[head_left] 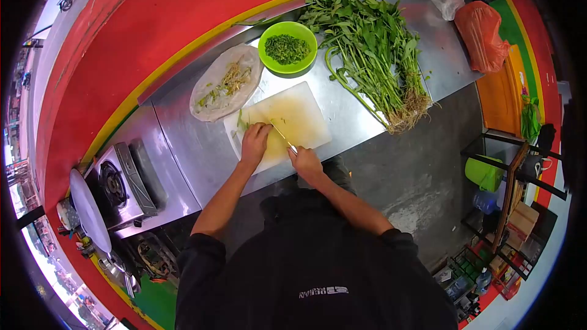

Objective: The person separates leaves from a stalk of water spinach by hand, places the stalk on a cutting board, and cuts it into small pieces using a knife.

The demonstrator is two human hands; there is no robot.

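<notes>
On a pale, yellow-stained cutting board (pixel 304 107), my left hand (pixel 255 142) is closed with fingers curled down. A leafy green sprig (pixel 243 121) sticks out from under it on the left; most of it is hidden by the fingers. My right hand (pixel 306 162) grips the handle of a knife (pixel 283 136), whose blade slants up toward my left fingertips over the board. Behind the board, a lime-green bowl (pixel 269 32) holds finely chopped greens (pixel 287 49). Left of it lies a clear plastic bag (pixel 202 96) with stem and root scraps (pixel 235 77).
A big bundle of leafy greens (pixel 373 36) with roots lies right of the bowl on the metal counter (pixel 183 150). Further right is a red plastic bag (pixel 480 33). A gas stove (pixel 116 180) sits at left, beside a large round pan (pixel 88 208). A shelf rack (pixel 507 198) stands at right.
</notes>
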